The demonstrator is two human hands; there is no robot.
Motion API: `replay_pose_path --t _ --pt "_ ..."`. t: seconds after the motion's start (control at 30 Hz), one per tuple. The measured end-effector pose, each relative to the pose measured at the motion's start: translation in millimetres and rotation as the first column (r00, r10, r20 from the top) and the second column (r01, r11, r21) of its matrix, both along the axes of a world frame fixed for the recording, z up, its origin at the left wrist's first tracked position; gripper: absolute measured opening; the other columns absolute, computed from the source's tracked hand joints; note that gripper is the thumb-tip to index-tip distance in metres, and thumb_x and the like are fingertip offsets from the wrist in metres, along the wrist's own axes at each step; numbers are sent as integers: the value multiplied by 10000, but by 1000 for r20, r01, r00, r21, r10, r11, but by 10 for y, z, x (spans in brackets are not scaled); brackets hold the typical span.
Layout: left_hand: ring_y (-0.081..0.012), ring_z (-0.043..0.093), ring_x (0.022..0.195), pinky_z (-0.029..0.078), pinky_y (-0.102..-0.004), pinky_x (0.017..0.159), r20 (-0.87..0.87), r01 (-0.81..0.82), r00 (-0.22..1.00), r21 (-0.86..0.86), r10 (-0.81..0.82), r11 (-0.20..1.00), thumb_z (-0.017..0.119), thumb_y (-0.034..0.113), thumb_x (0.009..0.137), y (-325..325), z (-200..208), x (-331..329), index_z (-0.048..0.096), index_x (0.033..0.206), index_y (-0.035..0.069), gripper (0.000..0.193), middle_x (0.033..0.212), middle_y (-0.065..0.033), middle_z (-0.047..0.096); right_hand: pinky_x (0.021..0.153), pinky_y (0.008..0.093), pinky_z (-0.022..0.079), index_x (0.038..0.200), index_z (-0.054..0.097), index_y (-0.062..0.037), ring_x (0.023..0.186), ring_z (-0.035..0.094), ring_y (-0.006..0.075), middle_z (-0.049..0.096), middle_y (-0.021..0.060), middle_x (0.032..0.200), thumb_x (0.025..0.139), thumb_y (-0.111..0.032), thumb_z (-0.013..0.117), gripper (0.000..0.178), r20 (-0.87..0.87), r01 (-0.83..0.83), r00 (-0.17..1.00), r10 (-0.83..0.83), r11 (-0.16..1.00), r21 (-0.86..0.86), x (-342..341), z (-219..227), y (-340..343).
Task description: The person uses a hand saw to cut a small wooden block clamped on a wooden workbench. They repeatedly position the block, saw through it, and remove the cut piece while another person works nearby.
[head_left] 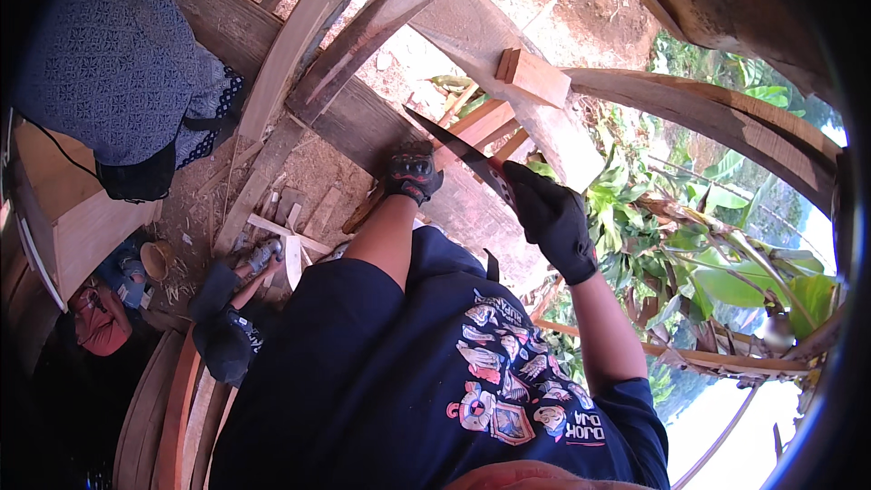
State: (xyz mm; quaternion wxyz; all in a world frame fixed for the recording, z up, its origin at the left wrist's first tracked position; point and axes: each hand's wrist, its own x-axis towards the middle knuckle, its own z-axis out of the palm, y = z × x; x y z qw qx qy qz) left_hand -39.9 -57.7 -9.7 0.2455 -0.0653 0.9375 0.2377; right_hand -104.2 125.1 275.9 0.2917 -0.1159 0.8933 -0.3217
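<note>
In my right hand (552, 222), which wears a black glove, is a handsaw (463, 152). Its long dark blade points up and to the left, and red shows near its handle. The blade crosses over a reddish wooden beam (484, 122). My left hand (414, 174), also in a black glove with a padded back, is closed at the near end of that beam. Its fingertips are partly hidden. Just beyond this hand lies a wide weathered plank (349, 122).
A short wood block (535, 77) sits on a broad board beyond the saw. Curved timbers (708, 100) reach right, above leafy plants (726, 263). A person in patterned blue cloth (118, 63) is at upper left. Other people (227, 336) are lower left, among wood offcuts (299, 218).
</note>
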Motion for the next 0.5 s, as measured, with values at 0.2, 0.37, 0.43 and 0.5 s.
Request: replay_pose_path --t 0.2,0.37,0.43,0.5 --pt "-361 737 1143 571 -508 1012 -104 10 994 -77 -18 997 750 443 905 43 -89 55 700 1310 120 521 1246 -158 744 776 339 575 1388 716 -32 812 719 149 812 126 1082 1079 -169 631 349 134 226 963 -236 971 82 307 1060 415" --pt "-346 736 1072 572 -486 957 -75 -40 996 -6 40 999 751 426 882 7 9 26 726 1195 93 458 1133 -166 750 898 384 626 1431 681 -58 1090 794 292 788 151 1268 1042 -65 627 393 -8 -62 998 62 996 56 271 1180 296" --pt "-347 735 1072 574 -486 954 -90 -50 995 -2 50 999 757 397 872 13 -22 32 730 1175 87 434 1125 -159 753 893 418 635 1426 680 -72 1103 778 353 778 155 1287 1020 -23 621 413 -103 -173 978 180 982 74 199 1072 100" --pt "-350 735 1082 575 -487 953 -129 -53 990 5 53 999 765 361 861 3 -18 40 734 1154 79 408 1125 -157 757 892 407 635 1417 686 -73 1093 782 347 783 157 1268 1017 -21 619 409 -141 -210 967 215 977 46 100 779 -14"
